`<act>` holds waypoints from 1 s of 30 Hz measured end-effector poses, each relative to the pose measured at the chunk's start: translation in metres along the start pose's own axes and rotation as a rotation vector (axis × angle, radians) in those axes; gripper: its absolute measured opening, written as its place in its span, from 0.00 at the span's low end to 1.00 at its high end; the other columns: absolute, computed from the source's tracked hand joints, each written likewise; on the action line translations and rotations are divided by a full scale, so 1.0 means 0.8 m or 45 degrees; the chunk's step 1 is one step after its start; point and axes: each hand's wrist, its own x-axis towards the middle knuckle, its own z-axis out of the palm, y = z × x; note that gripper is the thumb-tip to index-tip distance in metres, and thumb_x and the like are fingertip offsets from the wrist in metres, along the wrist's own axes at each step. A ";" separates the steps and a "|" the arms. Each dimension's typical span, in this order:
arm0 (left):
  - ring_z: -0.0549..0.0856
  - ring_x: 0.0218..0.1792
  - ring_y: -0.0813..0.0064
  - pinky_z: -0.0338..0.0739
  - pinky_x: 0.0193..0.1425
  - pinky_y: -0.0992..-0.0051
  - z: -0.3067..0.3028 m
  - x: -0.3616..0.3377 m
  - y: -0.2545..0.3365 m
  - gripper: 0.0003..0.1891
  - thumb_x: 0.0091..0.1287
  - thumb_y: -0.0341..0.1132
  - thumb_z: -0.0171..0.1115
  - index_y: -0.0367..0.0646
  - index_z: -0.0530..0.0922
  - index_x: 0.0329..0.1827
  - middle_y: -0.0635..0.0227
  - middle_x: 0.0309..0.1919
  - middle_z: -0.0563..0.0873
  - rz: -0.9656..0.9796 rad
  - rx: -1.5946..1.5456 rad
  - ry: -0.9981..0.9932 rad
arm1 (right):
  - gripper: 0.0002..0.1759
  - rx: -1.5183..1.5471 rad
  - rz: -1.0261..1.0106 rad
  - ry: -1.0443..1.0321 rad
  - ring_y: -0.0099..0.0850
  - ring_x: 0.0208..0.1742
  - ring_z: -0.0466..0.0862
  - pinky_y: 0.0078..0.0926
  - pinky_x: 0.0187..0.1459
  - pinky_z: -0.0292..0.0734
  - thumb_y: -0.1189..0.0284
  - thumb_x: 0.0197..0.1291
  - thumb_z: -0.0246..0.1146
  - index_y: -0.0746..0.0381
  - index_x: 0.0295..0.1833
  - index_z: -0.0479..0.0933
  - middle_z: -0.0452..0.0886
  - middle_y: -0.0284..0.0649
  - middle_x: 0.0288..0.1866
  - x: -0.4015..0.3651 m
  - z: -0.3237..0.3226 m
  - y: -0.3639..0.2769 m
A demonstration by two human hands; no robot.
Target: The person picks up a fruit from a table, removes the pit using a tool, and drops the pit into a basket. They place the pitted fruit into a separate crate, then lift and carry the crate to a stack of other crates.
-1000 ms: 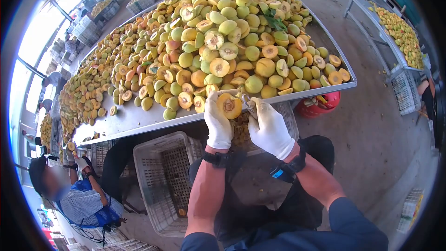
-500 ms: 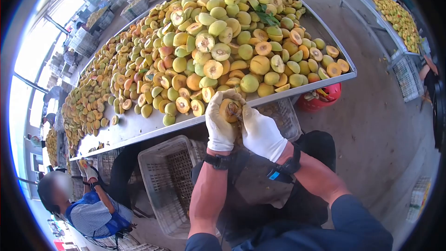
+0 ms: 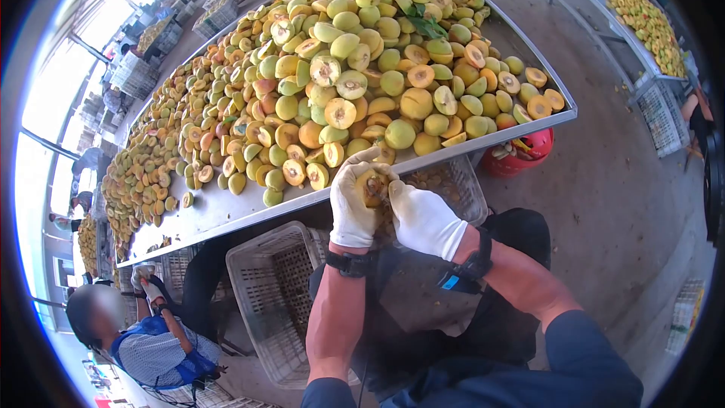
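Note:
My left hand (image 3: pixel 353 200), in a white work glove soiled at the fingers, is closed around a cut peach half (image 3: pixel 374 189). The fruit's orange face, with a brownish hollow, is turned up. My right hand (image 3: pixel 423 215), gloved too, has its fingers pinched together at the fruit's right edge. Whatever those fingertips hold, if anything, is hidden. Both hands are just off the near edge of a metal table (image 3: pixel 219 223), which bears a big heap of whole-looking and halved peaches (image 3: pixel 340 68).
Below the table are a grey plastic crate (image 3: pixel 245 287), another crate (image 3: pixel 474 200) behind my hands and a red bucket (image 3: pixel 521 155). A co-worker (image 3: pixel 143 340) sits at the left. Another fruit-laden table (image 3: pixel 589 11) stands at the upper right.
My hands stay together on the peach half, with the right fingers shifted slightly against it. The co-worker's hands have moved a little lower.

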 end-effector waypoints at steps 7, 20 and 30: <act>0.85 0.34 0.67 0.83 0.43 0.72 -0.005 0.009 0.009 0.14 0.63 0.28 0.55 0.29 0.79 0.48 0.56 0.33 0.85 -0.272 0.438 -0.017 | 0.13 0.139 -0.003 -0.151 0.57 0.40 0.83 0.50 0.41 0.79 0.75 0.60 0.54 0.71 0.48 0.70 0.82 0.60 0.37 -0.008 0.004 0.014; 0.86 0.29 0.67 0.85 0.35 0.71 0.011 0.004 -0.002 0.11 0.58 0.27 0.56 0.27 0.82 0.38 0.54 0.30 0.86 -0.153 0.524 0.052 | 0.14 0.213 0.040 -0.205 0.59 0.42 0.82 0.50 0.41 0.77 0.75 0.59 0.56 0.72 0.48 0.69 0.82 0.60 0.35 -0.019 0.010 0.018; 0.86 0.27 0.66 0.84 0.34 0.70 0.018 0.003 -0.010 0.13 0.52 0.28 0.53 0.26 0.82 0.32 0.53 0.25 0.86 0.117 0.727 0.040 | 0.11 0.523 -0.027 -0.145 0.55 0.41 0.83 0.46 0.39 0.77 0.75 0.61 0.58 0.71 0.46 0.71 0.82 0.56 0.37 -0.015 0.007 0.027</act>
